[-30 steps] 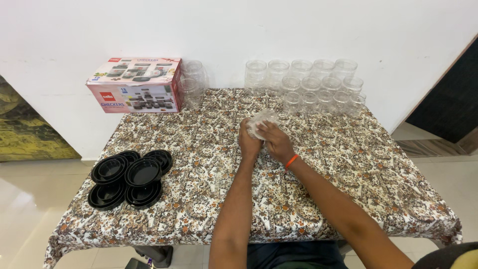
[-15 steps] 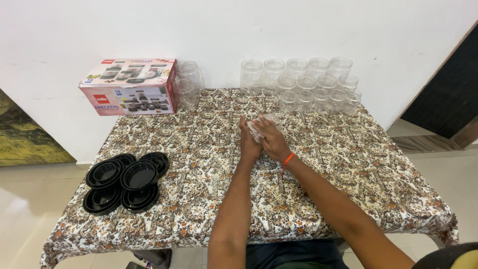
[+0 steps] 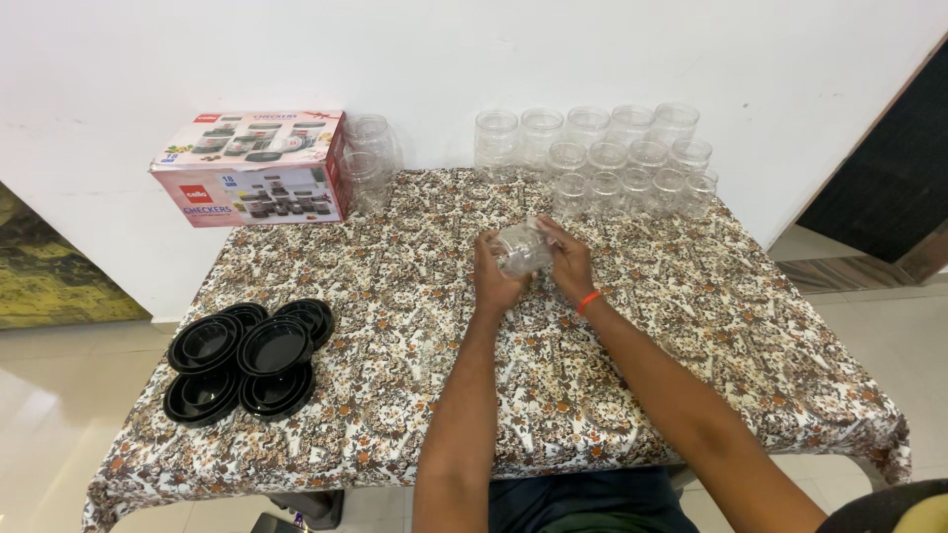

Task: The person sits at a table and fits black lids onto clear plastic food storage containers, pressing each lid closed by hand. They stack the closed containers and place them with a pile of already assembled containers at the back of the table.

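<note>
Both my hands hold one small clear plastic jar [image 3: 521, 249] above the middle of the table, tilted on its side. My left hand [image 3: 494, 279] grips it from the left and below. My right hand [image 3: 570, 261], with an orange band at the wrist, wraps it from the right. Behind them, at the table's far edge, stand several empty clear jars [image 3: 612, 158] in rows. A pile of black round lids [image 3: 247, 350] lies at the near left of the table.
A pink and white cardboard box [image 3: 255, 168] sits at the far left by the wall, with stacked clear jars [image 3: 370, 158] beside it. The table [image 3: 691, 326] wears a brown floral cloth. White wall behind, tiled floor around.
The jar stays between both hands; the hands have shifted slightly and turned it. The view has moved a little.
</note>
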